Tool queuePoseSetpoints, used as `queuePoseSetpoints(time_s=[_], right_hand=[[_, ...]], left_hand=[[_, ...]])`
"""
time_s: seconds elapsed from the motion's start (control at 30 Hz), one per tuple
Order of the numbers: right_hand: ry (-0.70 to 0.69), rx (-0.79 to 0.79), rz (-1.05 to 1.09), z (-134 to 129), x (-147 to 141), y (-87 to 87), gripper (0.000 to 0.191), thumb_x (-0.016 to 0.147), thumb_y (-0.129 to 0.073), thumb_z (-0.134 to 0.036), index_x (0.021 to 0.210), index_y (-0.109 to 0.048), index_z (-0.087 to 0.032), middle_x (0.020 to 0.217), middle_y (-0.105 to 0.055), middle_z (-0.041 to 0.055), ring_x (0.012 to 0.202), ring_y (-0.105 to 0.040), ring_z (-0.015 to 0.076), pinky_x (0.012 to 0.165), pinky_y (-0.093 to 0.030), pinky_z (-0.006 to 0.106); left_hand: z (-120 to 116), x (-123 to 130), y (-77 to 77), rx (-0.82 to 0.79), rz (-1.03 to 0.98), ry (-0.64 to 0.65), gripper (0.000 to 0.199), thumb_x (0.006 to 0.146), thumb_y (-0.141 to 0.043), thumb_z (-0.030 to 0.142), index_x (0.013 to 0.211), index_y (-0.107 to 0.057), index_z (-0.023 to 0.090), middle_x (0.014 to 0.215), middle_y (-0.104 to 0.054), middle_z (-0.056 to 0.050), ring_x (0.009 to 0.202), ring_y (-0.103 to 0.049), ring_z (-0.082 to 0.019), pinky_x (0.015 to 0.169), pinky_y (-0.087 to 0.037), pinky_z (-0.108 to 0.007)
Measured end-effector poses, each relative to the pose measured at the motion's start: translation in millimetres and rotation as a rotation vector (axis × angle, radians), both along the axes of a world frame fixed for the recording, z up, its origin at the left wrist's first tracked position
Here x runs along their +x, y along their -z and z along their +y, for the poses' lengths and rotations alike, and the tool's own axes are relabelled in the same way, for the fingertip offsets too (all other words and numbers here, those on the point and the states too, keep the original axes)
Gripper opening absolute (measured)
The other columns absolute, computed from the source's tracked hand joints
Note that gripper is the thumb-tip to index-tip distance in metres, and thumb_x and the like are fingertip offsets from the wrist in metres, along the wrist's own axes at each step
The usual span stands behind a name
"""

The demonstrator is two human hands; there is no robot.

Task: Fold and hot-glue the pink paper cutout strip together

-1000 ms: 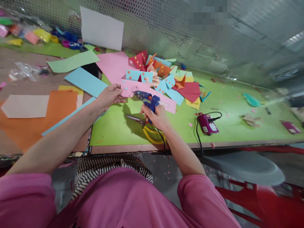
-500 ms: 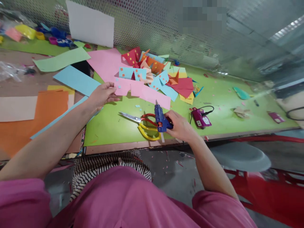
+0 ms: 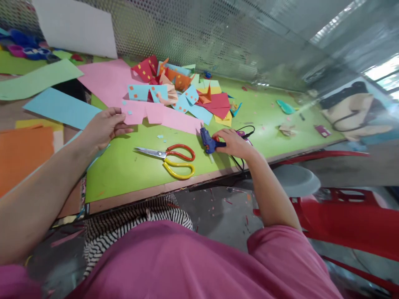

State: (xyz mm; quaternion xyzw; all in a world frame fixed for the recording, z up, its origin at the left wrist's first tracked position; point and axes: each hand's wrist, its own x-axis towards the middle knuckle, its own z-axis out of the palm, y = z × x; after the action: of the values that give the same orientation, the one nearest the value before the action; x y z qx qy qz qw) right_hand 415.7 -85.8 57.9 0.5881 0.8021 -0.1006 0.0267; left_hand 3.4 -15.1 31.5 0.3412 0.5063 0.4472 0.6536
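My left hand (image 3: pixel 109 124) pinches the left end of a pink paper strip (image 3: pixel 177 119), which has a folded notch and small blue squares stuck near that end. In my right hand (image 3: pixel 232 143) is a blue glue gun (image 3: pixel 208 141), its nozzle pointing up and away, close to the strip's right end. Between my hands lie scissors (image 3: pixel 162 154) with one red and one yellow handle, blades parted a little. A few tiny blue paper squares (image 3: pixel 160 136) sit on the green table (image 3: pixel 124 166) just beyond the scissors.
Behind the strip is a heap of folded coloured paper (image 3: pixel 181 79). Blue (image 3: pixel 62 108), green and orange (image 3: pixel 28 158) sheets cover the left side. A purple box (image 3: pixel 241 133) with a cable is partly behind my right hand. A grey stool (image 3: pixel 296 180) stands at the right.
The glue gun has moved right, off the scissors, which now show fully. My left hand still holds the pink strip, and another blue square shows at its end. The view has shifted right.
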Motion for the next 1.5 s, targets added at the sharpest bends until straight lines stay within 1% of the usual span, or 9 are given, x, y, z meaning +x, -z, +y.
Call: queuePoseSetpoints(time_s=[0.17, 0.3, 0.43, 0.57, 0.73, 0.93, 1.17, 1.33, 1.5], right_hand=[[0.192, -0.046, -0.041, 6.1, 11.2, 6.9, 0.040, 0.080, -0.068, -0.049, 0.106, -0.068, -0.019, 0.107, -0.068, 0.0152, 0.103, -0.062, 0.0347, 0.088, -0.048, 0.049], [0.226, -0.036, -0.184, -2.3, 2.8, -5.9, 0.047, 0.077, -0.075, -0.052, 0.105, -0.072, -0.015, 0.106, -0.069, 0.0186, 0.107, -0.061, 0.0384, 0.095, -0.044, 0.054], [0.095, 0.153, -0.020, -0.7, -48.4, -21.5, 0.029, 0.090, -0.064, -0.040, 0.109, -0.072, -0.020, 0.109, -0.069, 0.0142, 0.108, -0.060, 0.0331, 0.099, -0.043, 0.050], [-0.054, 0.021, 0.288, 18.1, -121.9, -16.0, 0.012, 0.091, -0.062, -0.030, 0.091, -0.072, -0.022, 0.094, -0.069, 0.0054, 0.087, -0.061, 0.0212, 0.083, -0.045, 0.036], [-0.050, -0.041, 0.289, 40.6, -165.3, 1.7, 0.009, 0.086, -0.066, -0.022, 0.089, -0.073, -0.018, 0.091, -0.068, 0.0055, 0.080, -0.057, 0.0177, 0.076, -0.039, 0.032], [-0.004, -0.133, 0.186, 45.0, -171.5, 4.4, 0.012, 0.081, -0.070, -0.026, 0.089, -0.074, -0.017, 0.093, -0.069, 0.0088, 0.084, -0.060, 0.0214, 0.076, -0.038, 0.034], [0.010, -0.232, 0.243, 45.9, -172.0, 4.0, 0.005, 0.080, -0.065, -0.024, 0.083, -0.067, -0.019, 0.085, -0.070, 0.0057, 0.077, -0.059, 0.0187, 0.074, -0.041, 0.035], [0.052, -0.227, 0.551, 47.5, -167.5, 5.2, 0.009, 0.080, -0.064, -0.027, 0.083, -0.059, -0.020, 0.081, -0.064, 0.0015, 0.074, -0.056, 0.0153, 0.072, -0.043, 0.033], [0.118, -0.373, 0.803, 54.4, -163.4, 8.2, 0.021, 0.076, -0.068, -0.028, 0.090, -0.054, -0.022, 0.080, -0.060, -0.0010, 0.075, -0.054, 0.0140, 0.069, -0.046, 0.031]], left_hand=[[-1.2, -0.3, -1.3, -0.002, -0.021, 0.008, 0.021, 0.091, -0.052, 0.000, 0.081, -0.059, 0.017, 0.065, -0.072, 0.004, 0.052, -0.069, -0.006, 0.056, -0.060, -0.013], [-1.8, 1.3, -3.4, -0.013, -0.005, 0.004, 0.019, 0.092, -0.053, 0.001, 0.084, -0.062, 0.016, 0.064, -0.072, 0.003, 0.050, -0.066, -0.006, 0.055, -0.059, -0.013], [-1.5, 2.0, -3.9, -0.018, 0.004, 0.001, 0.019, 0.093, -0.052, 0.001, 0.085, -0.060, 0.015, 0.065, -0.072, 0.003, 0.051, -0.066, -0.006, 0.056, -0.058, -0.014], [-1.6, 1.2, -2.7, -0.013, 0.015, 0.001, 0.017, 0.094, -0.054, 0.002, 0.086, -0.060, 0.016, 0.065, -0.071, 0.004, 0.052, -0.065, -0.006, 0.059, -0.057, -0.015], [-1.2, 0.5, -1.7, 0.003, 0.009, 0.019, 0.017, 0.096, -0.053, 0.003, 0.087, -0.061, 0.016, 0.066, -0.071, 0.003, 0.054, -0.066, -0.006, 0.061, -0.057, -0.015], [1.9, 0.4, 1.7, 0.022, 0.027, 0.046, 0.013, 0.094, -0.054, 0.005, 0.089, -0.059, 0.015, 0.070, -0.071, 0.001, 0.057, -0.069, -0.008, 0.057, -0.056, -0.015], [3.9, -0.7, 8.7, 0.069, 0.005, 0.044, 0.009, 0.091, -0.056, 0.006, 0.090, -0.062, 0.014, 0.076, -0.072, -0.002, 0.062, -0.071, -0.010, 0.059, -0.058, -0.016], [4.5, -1.3, 10.0, 0.074, 0.011, 0.044, 0.005, 0.092, -0.060, 0.010, 0.092, -0.065, 0.013, 0.082, -0.074, -0.004, 0.063, -0.070, -0.010, 0.064, -0.060, -0.018], [5.6, -1.6, 11.3, 0.062, -0.005, 0.048, 0.005, 0.090, -0.061, 0.010, 0.091, -0.065, 0.013, 0.080, -0.074, -0.004, 0.064, -0.071, -0.010, 0.061, -0.059, -0.017]])
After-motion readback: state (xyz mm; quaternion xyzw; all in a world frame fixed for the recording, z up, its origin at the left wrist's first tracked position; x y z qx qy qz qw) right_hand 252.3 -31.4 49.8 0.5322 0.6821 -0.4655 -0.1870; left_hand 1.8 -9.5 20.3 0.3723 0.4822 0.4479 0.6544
